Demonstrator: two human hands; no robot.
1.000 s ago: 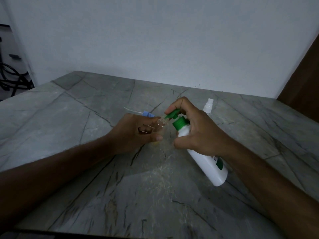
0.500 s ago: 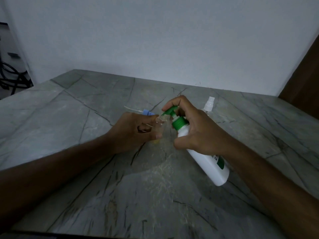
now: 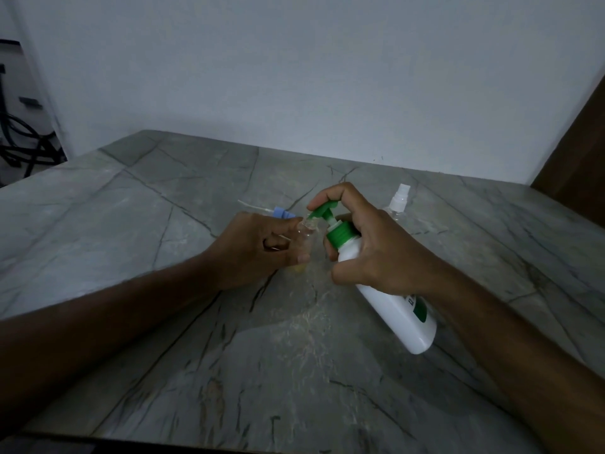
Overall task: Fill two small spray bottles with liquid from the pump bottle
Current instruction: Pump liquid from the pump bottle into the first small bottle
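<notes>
My right hand point(image 3: 373, 250) grips a white pump bottle point(image 3: 393, 306) with a green pump head point(image 3: 327, 217), tilted to the left, its base on the table. My forefinger lies on top of the pump. The green spout sits at the mouth of a small clear spray bottle point(image 3: 304, 237), uncapped, which my left hand point(image 3: 258, 247) holds upright on the table. A little yellowish liquid shows at its bottom. A blue spray cap with a dip tube point(image 3: 281, 213) lies behind my left hand. A second small spray bottle point(image 3: 397, 204) with a white cap stands behind my right hand.
The grey marble-patterned table point(image 3: 163, 290) runs to a white wall at the back. A dark wooden panel point(image 3: 579, 152) stands at the right. Black cables point(image 3: 19, 145) hang beyond the table's left edge.
The pump head has risen a little under my right forefinger. Both hands and both bottles stay where they were.
</notes>
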